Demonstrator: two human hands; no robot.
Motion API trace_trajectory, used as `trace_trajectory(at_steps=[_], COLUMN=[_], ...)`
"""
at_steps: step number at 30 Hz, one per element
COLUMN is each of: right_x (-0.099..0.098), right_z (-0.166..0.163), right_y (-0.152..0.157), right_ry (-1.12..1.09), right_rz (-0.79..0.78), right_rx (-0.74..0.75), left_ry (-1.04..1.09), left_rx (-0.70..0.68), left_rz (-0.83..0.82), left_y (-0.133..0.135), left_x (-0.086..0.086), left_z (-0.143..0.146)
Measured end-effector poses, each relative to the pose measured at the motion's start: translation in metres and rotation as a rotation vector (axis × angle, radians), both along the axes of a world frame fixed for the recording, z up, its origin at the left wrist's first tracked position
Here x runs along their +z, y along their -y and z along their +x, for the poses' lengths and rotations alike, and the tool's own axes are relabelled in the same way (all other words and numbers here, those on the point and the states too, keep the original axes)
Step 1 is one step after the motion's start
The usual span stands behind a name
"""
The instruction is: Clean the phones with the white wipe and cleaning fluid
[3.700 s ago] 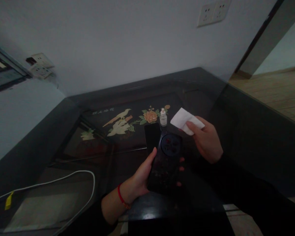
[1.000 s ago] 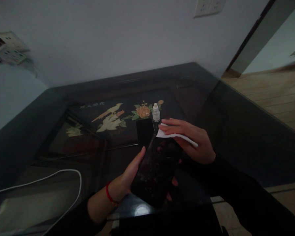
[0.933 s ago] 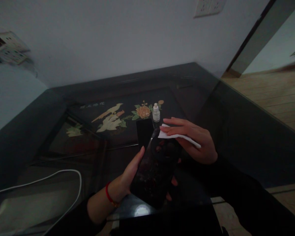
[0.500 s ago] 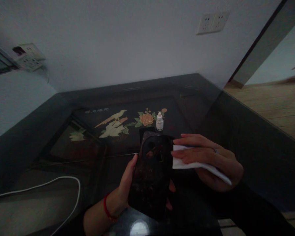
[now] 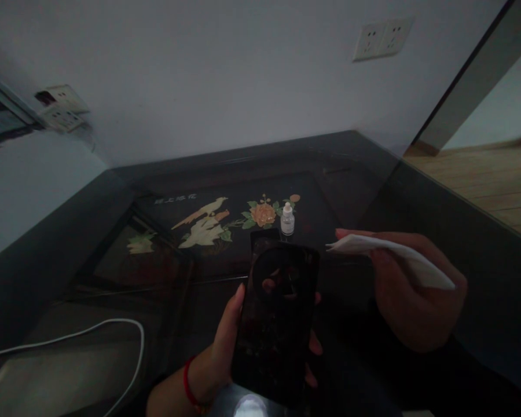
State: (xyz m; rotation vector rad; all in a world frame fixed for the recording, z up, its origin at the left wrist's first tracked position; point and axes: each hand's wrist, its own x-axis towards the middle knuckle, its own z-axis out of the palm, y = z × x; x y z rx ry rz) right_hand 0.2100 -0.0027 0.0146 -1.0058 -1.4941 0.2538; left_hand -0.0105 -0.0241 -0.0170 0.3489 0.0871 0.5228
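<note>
My left hand [image 5: 219,353] grips a dark translucent phone case [image 5: 275,324] with a round camera cutout, held upright over the table. My fingers show through the cutout and along its right edge. My right hand [image 5: 410,295] is to the right of the case, apart from it, fingers closed on a folded white wipe [image 5: 391,255]. A black phone [image 5: 263,237] lies flat on the table just behind the case, mostly hidden by it. A small white dropper bottle [image 5: 287,220] stands beside the phone.
The dark glass-topped table [image 5: 156,272] has a bird-and-flower inlay [image 5: 217,220]. A white cable [image 5: 91,336] loops over its left part. Wall sockets [image 5: 382,37] sit above; another socket [image 5: 61,107] is at left. A wooden floor [image 5: 495,179] lies to the right.
My right hand with the wipe rubbed the top of the case, then slid down its right side and pulled away to the right. The case now faces me more squarely.
</note>
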Motion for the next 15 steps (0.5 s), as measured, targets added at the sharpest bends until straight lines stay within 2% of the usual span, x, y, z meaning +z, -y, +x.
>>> trace_trajectory(at_steps=[3, 9, 15], right_x=[0.0039, 0.0018, 0.0055], right_z=[-0.0080, -0.0073, -0.0050], right_y=[0.0005, 0.0002, 0.0021], right_ry=[-0.095, 0.050, 0.147], right_rz=[-0.061, -0.017, -0.041], right_rx=[-0.041, 0.051, 0.154], left_ry=[-0.023, -0.027, -0.048], left_rx=[0.014, 0.034, 0.036], left_rz=[0.031, 0.048, 0.061], left_y=[0.0013, 0.0013, 0.0044], left_x=[-0.0020, -0.0015, -0.0003], left_z=[0.0005, 0.0021, 0.0028])
